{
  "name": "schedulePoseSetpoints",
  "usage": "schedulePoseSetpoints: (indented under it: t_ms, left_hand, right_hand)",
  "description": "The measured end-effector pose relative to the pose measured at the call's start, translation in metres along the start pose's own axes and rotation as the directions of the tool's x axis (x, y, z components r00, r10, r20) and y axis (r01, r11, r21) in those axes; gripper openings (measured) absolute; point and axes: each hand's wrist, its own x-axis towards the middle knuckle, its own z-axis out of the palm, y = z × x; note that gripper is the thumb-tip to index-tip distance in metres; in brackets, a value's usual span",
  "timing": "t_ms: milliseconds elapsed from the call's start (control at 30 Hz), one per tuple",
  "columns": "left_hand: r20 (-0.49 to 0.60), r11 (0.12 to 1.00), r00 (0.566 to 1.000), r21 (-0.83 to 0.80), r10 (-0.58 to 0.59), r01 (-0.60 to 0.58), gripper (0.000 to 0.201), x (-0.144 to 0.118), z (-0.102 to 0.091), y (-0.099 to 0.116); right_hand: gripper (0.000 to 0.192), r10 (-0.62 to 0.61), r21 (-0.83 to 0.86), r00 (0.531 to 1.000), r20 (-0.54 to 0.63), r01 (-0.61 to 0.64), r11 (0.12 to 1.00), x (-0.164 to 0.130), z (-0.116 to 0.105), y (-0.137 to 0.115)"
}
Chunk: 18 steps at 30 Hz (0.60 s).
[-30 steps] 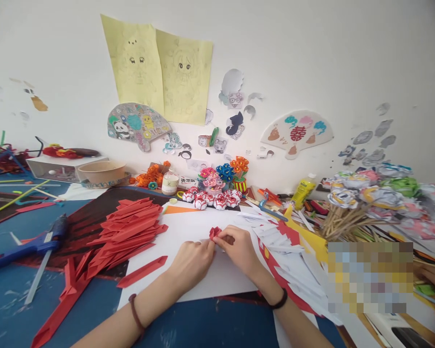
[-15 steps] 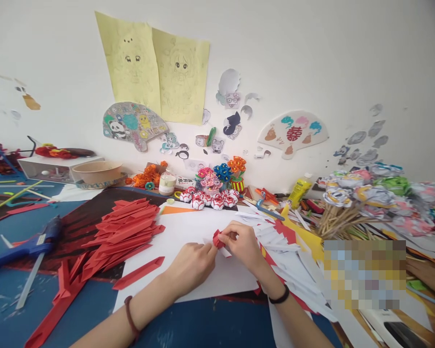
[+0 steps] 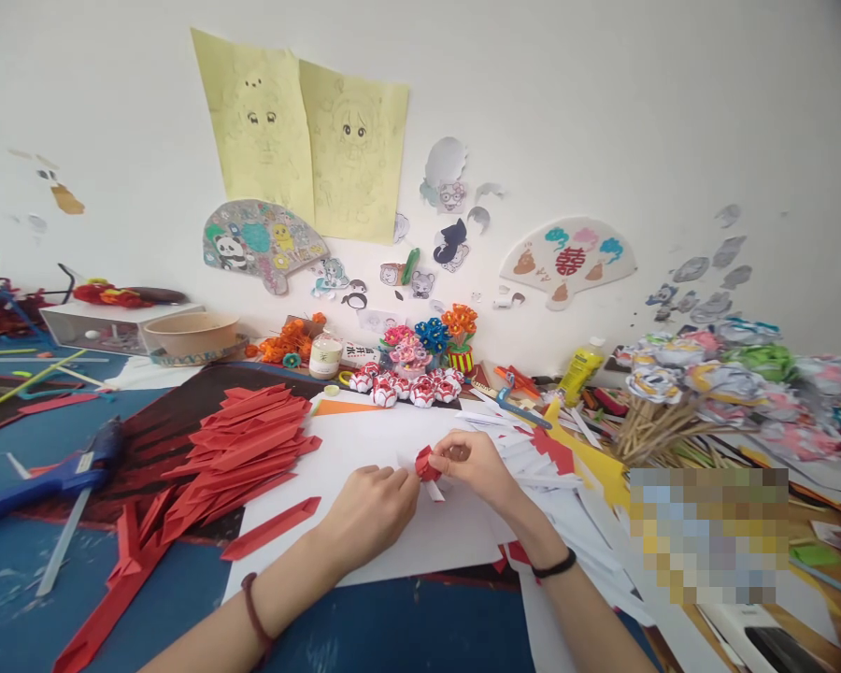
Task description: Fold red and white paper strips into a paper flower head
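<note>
Nearest the viewer, two forearms are seen reaching over the blue bench (image 3: 392, 626), a dark cord worn on the left wrist and a black band on the right. The left hand (image 3: 368, 509) is rested on the white sheet (image 3: 364, 449), its fingers curled nearly shut, with the tips pressed against the small red paper piece (image 3: 427, 464). The right hand (image 3: 473, 465) is closed on the same piece from the other side, pinched between thumb and forefinger. Compared with the views of a second and half a second ago, the piece has been lifted slightly off the sheet and turned, so that a rounded, cupped red form with a short white strip hanging beneath it is now shown; folding or shaping of the piece is judged to be under way rather than finished. The piece is held just above the middle of the white sheet. To the left, a heap of folded red paper strips (image 3: 245, 439) and a blue glue gun (image 3: 56, 477) are laid; to the right, white and red folded strips (image 3: 547, 458). Farther back, a row of small red-and-white paper flowers (image 3: 410, 388), a yellow glue bottle (image 3: 580, 372) and paper roses on sticks (image 3: 707, 383) are stood before the wall.
</note>
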Motion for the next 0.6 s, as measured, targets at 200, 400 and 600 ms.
schedulePoseSetpoints:
  t_ms: [200, 400, 600]
  left_hand:
    - [0.041, 1.0, 0.999, -0.002, 0.002, -0.002, 0.02, 0.0015, 0.001, 0.0018]
    - [0.058, 0.999, 0.998, -0.023, 0.033, -0.032, 0.019, 0.0038, 0.0007, 0.0048]
    - [0.031, 1.0, 1.0, -0.017, -0.005, 0.006, 0.022, 0.0034, 0.0005, 0.0041]
  right_hand:
    - [0.012, 0.105, 0.134, 0.993, -0.061, -0.096, 0.986, 0.0024, 0.0029, 0.0052]
    - [0.002, 0.07, -0.043, 0.984, -0.164, -0.078, 0.996, 0.002, 0.0033, 0.0103]
    - [0.009, -0.04, -0.085, 0.996, -0.082, 0.033, 0.996, 0.0028, 0.002, 0.0093]
